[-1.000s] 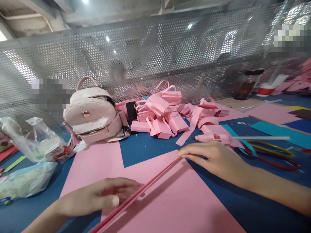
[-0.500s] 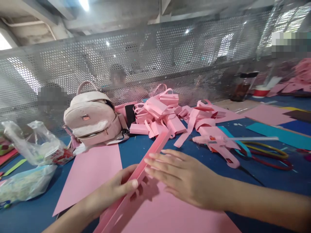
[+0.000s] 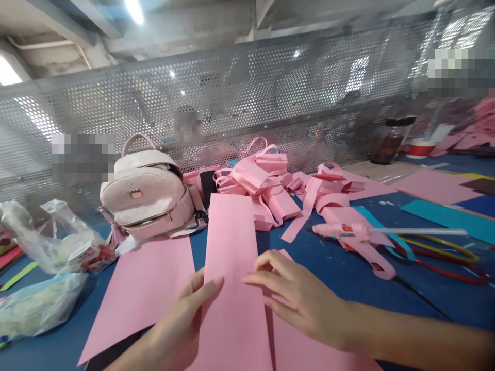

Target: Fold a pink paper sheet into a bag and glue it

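Observation:
A long folded strip of pink paper [image 3: 232,242] rises from the lower middle of the view, its broad flat face turned to me. My left hand [image 3: 197,299] grips its left edge, thumb on the front and the other fingers largely behind. At the right edge is my right hand [image 3: 290,293], fingers apart and slightly bent, the tips at the paper's face; whether they press on it I cannot tell. Beneath lies a pink sheet [image 3: 309,345], partly covered by the strip and my right hand. Another pink sheet [image 3: 143,288] lies to the left.
Behind the strip is a heap of folded pink paper pieces with handles [image 3: 251,172]. A pink glue gun [image 3: 356,234] with a clear stick lies at right, near coloured loops [image 3: 444,247]. A pale backpack [image 3: 147,190] and plastic bags [image 3: 42,293] stand left, before a perforated metal screen [image 3: 240,93].
The folded strip has turned from edge-on and slanting to upright with its broad face toward me. My right hand has moved from lying flat along it to its right edge, fingers bent.

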A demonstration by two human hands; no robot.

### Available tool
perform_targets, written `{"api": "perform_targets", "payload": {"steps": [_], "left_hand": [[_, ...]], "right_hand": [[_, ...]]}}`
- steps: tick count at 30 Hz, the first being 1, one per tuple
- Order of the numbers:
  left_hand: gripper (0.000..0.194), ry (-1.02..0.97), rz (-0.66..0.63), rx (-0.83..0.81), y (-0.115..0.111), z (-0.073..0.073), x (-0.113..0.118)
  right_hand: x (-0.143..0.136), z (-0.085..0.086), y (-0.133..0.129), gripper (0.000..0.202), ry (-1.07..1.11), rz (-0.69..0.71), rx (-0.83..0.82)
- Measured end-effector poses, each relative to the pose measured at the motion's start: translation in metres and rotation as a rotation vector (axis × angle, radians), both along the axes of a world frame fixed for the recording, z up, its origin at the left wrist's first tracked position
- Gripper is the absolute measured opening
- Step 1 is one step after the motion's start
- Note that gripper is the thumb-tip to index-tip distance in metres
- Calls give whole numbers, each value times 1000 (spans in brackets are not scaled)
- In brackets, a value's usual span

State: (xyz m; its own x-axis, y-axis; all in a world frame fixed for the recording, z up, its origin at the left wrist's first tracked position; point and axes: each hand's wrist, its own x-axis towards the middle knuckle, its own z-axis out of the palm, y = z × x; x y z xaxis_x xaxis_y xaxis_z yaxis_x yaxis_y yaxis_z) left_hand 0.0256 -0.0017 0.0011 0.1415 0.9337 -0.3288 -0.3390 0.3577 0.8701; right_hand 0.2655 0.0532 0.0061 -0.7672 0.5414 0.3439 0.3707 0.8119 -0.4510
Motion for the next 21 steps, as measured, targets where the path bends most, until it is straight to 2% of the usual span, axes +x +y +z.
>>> {"api": "perform_targets", "payload": {"steps": [4, 8, 10, 12, 14, 15, 18, 21], "left_hand": [[41, -45, 3, -9, -1, -4, 2], [53, -150, -69, 96, 4, -7, 3], [61, -163, -125, 141, 6, -9, 3], [67, -142, -174, 173, 7, -12, 5], [72, -111, -189, 197, 6, -12, 10], [73, -102, -186, 206, 5, -11, 13], [72, -107, -181, 225, 0, -8, 21], [75, -124, -145, 242, -3, -7, 24]], "right_hand": [[-2, -5, -4, 32, 33, -28, -308], [-3, -11, -9, 37, 165, -37, -621], [-5, -13, -12, 51, 247, -16, -820], [-8, -14, -14, 79, 352, 21, -1012], [-11, -14, -15, 102, 444, 70, -1137], [-12, -14, -16, 106, 473, 98, -1163], [-11, -13, -18, 87, 491, 120, -1187], [-6, -11, -20, 72, 524, 54, -1179]]}}
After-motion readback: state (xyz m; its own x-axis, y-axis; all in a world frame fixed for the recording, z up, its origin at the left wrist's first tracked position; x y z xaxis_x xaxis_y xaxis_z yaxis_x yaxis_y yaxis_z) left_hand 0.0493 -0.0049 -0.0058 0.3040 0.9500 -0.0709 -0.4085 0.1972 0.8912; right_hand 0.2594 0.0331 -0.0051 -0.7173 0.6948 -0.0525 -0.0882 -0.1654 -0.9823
